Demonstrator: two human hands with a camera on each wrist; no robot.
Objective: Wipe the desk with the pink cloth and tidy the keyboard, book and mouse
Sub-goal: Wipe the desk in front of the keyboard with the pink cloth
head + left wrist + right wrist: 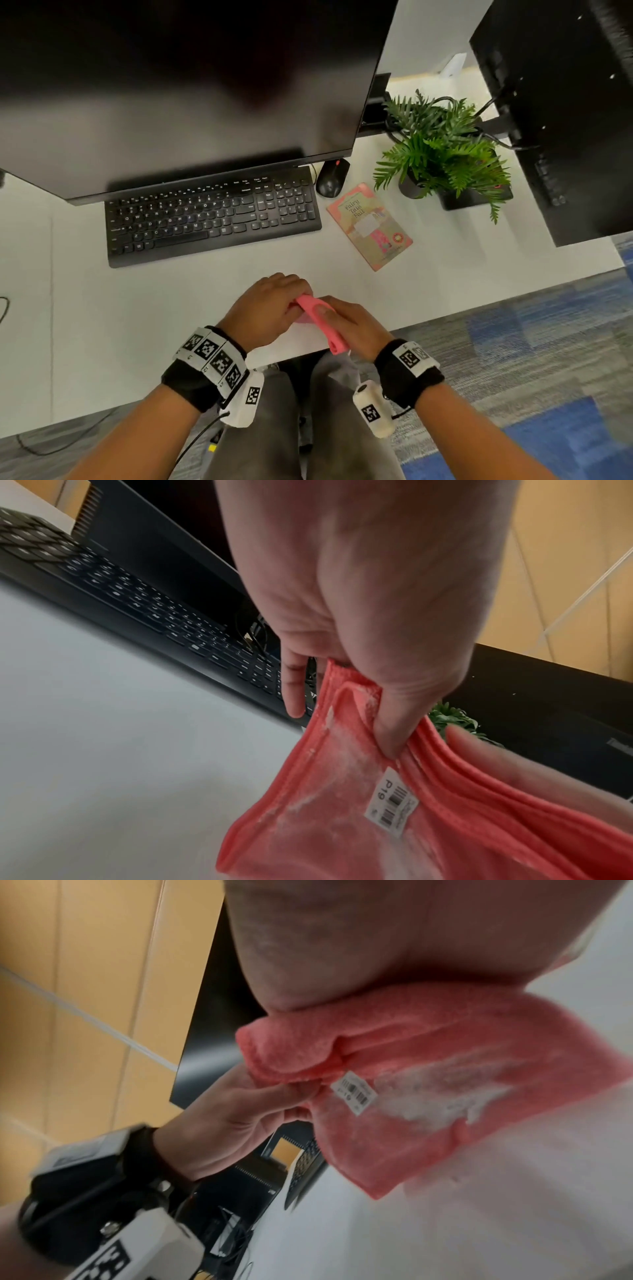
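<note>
Right now I have the pink cloth point(320, 317) pinched between my left hand point(270, 306) and right hand point(352, 325) at lower centre, just above the table point(85, 308), probably folding it into a pad for wiping.

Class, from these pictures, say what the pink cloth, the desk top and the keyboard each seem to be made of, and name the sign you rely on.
Pink cloth: soft fuzzy fabric, probably microfibre; napped pile, stitched hem.
Desk: smooth matt white, likely laminate; even surface with no grain.
Keyboard: matt black, probably plastic; moulded keys with printed letters.
</note>
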